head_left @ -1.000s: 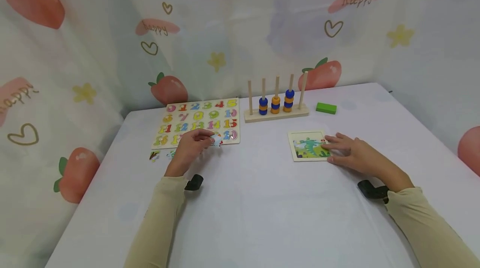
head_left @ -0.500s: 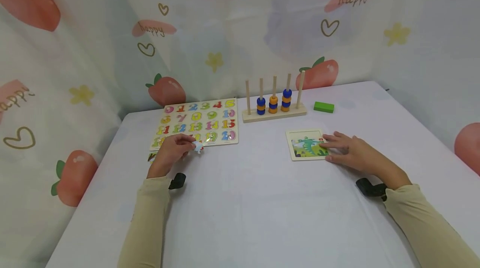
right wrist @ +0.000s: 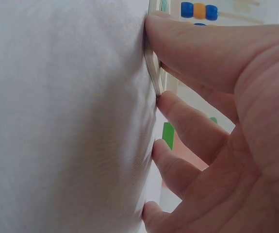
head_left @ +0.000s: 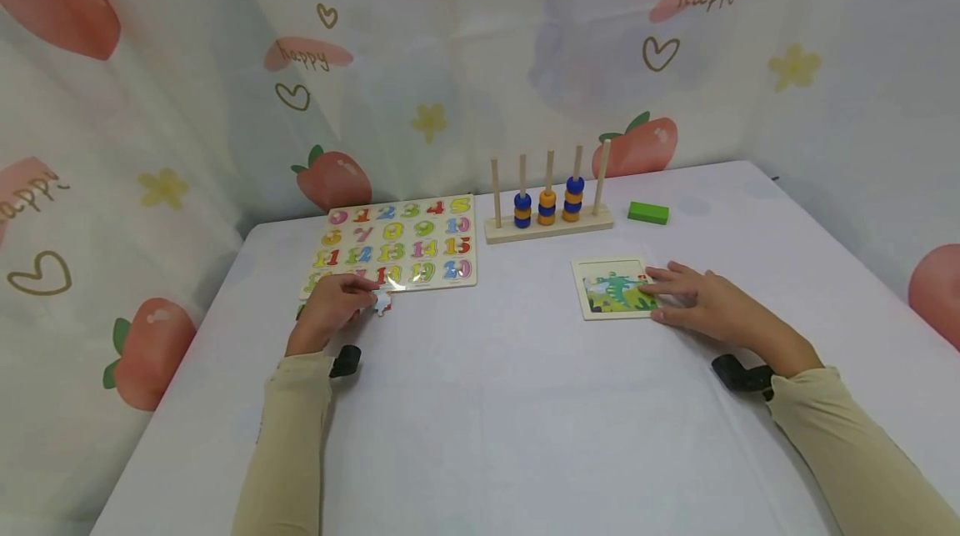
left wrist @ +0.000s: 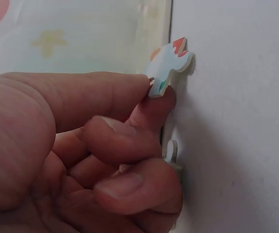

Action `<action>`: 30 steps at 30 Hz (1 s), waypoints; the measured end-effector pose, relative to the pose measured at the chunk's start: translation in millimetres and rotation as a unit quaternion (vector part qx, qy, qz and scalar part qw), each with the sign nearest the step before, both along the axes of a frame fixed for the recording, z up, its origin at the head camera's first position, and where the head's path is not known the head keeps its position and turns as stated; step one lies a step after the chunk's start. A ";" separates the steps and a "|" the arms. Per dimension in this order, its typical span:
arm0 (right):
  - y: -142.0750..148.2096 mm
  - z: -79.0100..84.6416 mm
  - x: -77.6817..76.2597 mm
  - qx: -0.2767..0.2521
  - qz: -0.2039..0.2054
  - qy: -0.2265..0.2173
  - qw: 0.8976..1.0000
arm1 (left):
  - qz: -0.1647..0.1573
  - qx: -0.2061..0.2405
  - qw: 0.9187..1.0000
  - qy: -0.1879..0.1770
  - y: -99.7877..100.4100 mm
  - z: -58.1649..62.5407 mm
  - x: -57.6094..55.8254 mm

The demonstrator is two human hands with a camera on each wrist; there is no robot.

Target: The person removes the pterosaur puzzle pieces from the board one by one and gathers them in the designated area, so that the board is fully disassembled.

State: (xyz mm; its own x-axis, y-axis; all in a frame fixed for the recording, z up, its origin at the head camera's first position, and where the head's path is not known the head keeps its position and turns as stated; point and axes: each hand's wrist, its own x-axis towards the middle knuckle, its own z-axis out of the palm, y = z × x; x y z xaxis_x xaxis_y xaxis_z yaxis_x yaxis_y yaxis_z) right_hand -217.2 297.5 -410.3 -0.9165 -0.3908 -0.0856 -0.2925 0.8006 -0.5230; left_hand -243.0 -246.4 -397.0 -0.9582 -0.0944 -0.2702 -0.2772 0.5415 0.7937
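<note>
A small puzzle piece (head_left: 382, 303), light blue with red and orange marks, is pinched between the thumb and a finger of my left hand (head_left: 330, 307). The left wrist view shows the same puzzle piece (left wrist: 167, 65) held by its edge, the other fingers curled beneath. Part of another piece (left wrist: 172, 151) peeks out behind those fingers. To the right lies a framed dinosaur puzzle (head_left: 578, 288), its upper strip without picture. My right hand (head_left: 701, 303) rests at its right side with fingers spread. In the right wrist view the thumb (right wrist: 178, 41) touches the frame's edge.
A wooden number board (head_left: 441, 236) lies at the back left, just beyond my left hand. Behind the puzzle stands a peg rack (head_left: 551, 229) with blue and orange beads. A green block (head_left: 648, 213) sits to its right. White cloth (head_left: 495, 419) covers the table.
My left hand has moved left and toward me with the puzzle piece, from over the number board to its front edge. The right hand has stayed at the dinosaur puzzle.
</note>
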 end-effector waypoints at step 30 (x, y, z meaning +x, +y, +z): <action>-0.5 1.0 0.9 0.004 -0.003 -0.001 1.000 | 0.018 0.082 0.993 0.082 14.9 5.4 -4.9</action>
